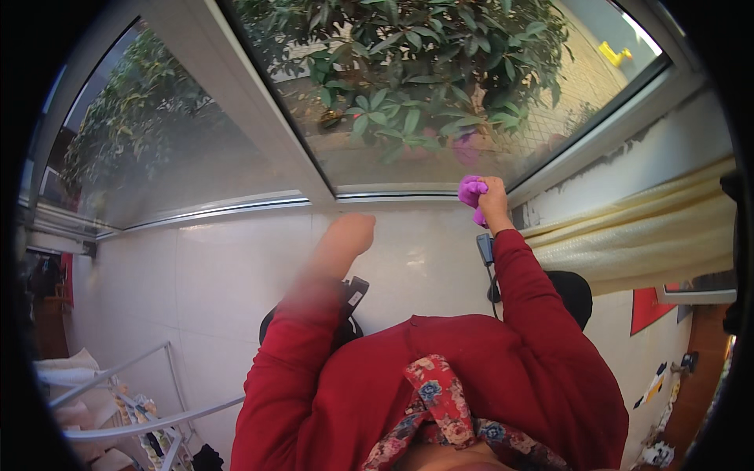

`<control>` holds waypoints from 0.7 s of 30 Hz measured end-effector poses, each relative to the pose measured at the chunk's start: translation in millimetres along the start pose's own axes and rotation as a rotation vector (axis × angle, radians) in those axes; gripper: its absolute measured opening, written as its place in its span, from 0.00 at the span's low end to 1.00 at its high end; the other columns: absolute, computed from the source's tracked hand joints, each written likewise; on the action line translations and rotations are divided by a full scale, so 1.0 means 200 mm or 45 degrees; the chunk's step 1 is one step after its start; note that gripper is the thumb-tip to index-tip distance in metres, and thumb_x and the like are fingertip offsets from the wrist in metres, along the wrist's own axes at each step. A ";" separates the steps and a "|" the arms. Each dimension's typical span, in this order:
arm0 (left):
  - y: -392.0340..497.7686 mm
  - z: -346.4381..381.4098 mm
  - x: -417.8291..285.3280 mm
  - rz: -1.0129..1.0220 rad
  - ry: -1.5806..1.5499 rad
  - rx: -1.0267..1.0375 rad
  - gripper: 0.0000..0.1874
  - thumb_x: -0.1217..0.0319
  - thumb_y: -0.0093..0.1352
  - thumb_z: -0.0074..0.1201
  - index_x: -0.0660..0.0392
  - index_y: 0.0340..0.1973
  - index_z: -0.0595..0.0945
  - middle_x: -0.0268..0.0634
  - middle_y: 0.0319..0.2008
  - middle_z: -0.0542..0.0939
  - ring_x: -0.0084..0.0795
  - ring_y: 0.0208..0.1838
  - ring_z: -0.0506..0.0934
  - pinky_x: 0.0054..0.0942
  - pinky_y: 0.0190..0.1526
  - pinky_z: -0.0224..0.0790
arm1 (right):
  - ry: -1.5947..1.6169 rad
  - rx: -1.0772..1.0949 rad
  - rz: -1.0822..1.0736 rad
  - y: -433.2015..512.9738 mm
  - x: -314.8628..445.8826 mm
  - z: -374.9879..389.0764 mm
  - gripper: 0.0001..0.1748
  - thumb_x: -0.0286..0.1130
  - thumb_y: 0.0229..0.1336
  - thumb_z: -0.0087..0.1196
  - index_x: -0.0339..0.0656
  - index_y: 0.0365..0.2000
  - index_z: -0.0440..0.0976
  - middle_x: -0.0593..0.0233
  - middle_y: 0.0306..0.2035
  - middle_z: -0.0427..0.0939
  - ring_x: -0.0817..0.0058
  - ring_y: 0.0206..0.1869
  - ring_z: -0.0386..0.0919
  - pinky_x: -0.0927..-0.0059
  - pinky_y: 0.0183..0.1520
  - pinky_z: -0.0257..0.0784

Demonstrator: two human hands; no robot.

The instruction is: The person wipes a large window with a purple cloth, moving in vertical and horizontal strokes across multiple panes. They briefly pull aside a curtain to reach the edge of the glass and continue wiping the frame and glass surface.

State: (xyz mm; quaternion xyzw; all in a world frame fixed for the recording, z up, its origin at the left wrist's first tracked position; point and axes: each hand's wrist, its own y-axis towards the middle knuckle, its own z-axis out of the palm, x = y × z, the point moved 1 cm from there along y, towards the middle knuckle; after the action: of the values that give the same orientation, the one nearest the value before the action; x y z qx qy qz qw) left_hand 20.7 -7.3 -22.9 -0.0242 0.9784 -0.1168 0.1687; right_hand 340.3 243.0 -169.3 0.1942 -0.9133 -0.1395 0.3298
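Note:
My right hand grips a bunched magenta cloth, close to the lower right corner of a large window pane in a light metal frame. Whether the cloth touches the glass I cannot tell; its faint reflection shows in the pane. To the left, my left hand is curled into a loose fist over the pale wall tiles below the window, with nothing seen in it. A second, hazier pane lies left of the slanting frame bar. Both my arms are in red sleeves.
A cream curtain hangs at the right beside the window. Below my right hand is a dark device with a cable. A metal drying rack with cloth items stands at the lower left. Leafy shrubs grow outside the glass.

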 end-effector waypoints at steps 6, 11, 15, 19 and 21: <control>-0.03 -0.09 -0.01 -0.072 -0.013 0.122 0.13 0.72 0.67 0.46 0.59 0.42 0.83 0.54 0.42 0.84 0.58 0.50 0.79 0.53 0.51 0.71 | 0.170 -0.743 0.294 0.47 0.18 -0.80 0.19 0.25 0.48 0.57 0.39 0.44 0.80 0.47 0.43 0.81 0.47 0.49 0.77 0.53 0.57 0.71; -0.03 -0.09 0.01 -0.099 -0.019 0.110 0.14 0.72 0.66 0.48 0.60 0.44 0.82 0.56 0.42 0.83 0.59 0.50 0.79 0.52 0.51 0.71 | -0.266 -1.517 -0.547 0.94 0.50 -1.71 0.24 0.31 0.50 0.60 0.33 0.49 0.76 0.45 0.53 0.76 0.48 0.57 0.72 0.52 0.63 0.67; -0.04 -0.09 0.00 -0.090 -0.020 0.130 0.15 0.72 0.66 0.48 0.61 0.45 0.82 0.57 0.43 0.83 0.59 0.50 0.79 0.50 0.52 0.71 | -0.575 -1.058 -0.634 1.25 0.50 -1.70 0.26 0.28 0.50 0.59 0.33 0.52 0.73 0.44 0.51 0.77 0.46 0.56 0.72 0.51 0.61 0.67; -0.05 -0.11 0.00 -0.103 -0.033 0.150 0.15 0.71 0.67 0.48 0.62 0.48 0.82 0.57 0.43 0.83 0.58 0.50 0.79 0.49 0.52 0.72 | -0.591 -1.323 -0.579 1.08 0.27 -1.23 0.34 0.24 0.52 0.59 0.38 0.61 0.63 0.43 0.58 0.71 0.43 0.57 0.69 0.43 0.60 0.64; -0.06 -0.12 0.00 -0.180 -0.041 0.202 0.16 0.71 0.68 0.48 0.61 0.49 0.81 0.57 0.43 0.84 0.58 0.50 0.80 0.49 0.52 0.72 | -0.650 -1.381 -0.501 0.97 0.17 -1.04 0.39 0.23 0.53 0.60 0.39 0.65 0.58 0.42 0.60 0.68 0.42 0.59 0.68 0.42 0.60 0.63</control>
State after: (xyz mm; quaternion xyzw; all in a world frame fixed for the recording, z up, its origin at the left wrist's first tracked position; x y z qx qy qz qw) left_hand 12.6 -13.4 0.8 -0.0818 0.9591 -0.2052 0.1773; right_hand 401.6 373.6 77.2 0.1245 -0.7096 -0.6829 0.1211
